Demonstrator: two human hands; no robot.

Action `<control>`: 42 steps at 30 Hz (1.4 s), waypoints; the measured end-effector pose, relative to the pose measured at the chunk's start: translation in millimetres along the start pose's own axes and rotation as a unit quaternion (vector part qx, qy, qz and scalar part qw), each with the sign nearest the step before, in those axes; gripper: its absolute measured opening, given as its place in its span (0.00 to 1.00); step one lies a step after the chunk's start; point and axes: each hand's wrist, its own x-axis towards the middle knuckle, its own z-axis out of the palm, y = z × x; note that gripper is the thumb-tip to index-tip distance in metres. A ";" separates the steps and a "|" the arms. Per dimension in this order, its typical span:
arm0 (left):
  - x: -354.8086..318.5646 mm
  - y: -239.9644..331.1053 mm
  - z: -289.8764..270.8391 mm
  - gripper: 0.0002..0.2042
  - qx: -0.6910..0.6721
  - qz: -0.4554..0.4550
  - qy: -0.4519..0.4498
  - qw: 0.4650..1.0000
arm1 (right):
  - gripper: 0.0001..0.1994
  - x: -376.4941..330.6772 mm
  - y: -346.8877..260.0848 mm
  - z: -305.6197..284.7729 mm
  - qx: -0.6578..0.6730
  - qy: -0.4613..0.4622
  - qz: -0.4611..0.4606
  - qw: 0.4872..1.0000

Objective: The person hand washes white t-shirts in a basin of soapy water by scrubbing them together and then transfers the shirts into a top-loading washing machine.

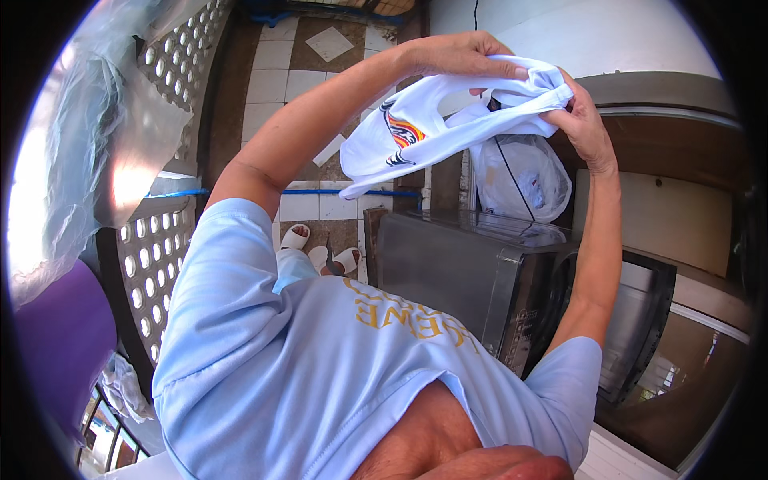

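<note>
A white garment (pixel 448 120) with an orange, yellow and black print hangs stretched between my hands, out in front of me at arm's length. My left hand (pixel 472 60) is closed on its upper edge, thumb lying along the cloth. At the gathered right end my right hand (pixel 586 124) pinches the fabric, with some fingers hidden behind it. Through the opening between the hands shows a small dark thing that I cannot make out. The lower left part of the cloth droops freely.
Below the garment stands a dark grey appliance (pixel 440 252) with a door (pixel 640 320) swung out at its right. A clear plastic bag (pixel 524 180) sits beyond it. On the left are a pierced block wall (pixel 148 272), plastic sheeting (pixel 76 152) and something purple (pixel 68 344). A blue pipe (pixel 320 191) crosses the tiled floor.
</note>
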 end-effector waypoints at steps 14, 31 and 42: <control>47.9 58.0 15.4 0.16 -0.131 0.097 -0.055 0.985 | 0.28 5.6 85.8 63.0 0.187 0.120 -0.012 0.975; 42.8 91.8 -50.3 0.12 -0.159 0.092 0.010 0.983 | 0.35 32.3 113.0 134.2 0.578 0.086 0.049 0.810; 32.9 70.7 -92.2 0.12 -0.081 0.084 0.110 0.987 | 0.10 0.3 143.8 84.0 0.184 0.174 0.110 0.961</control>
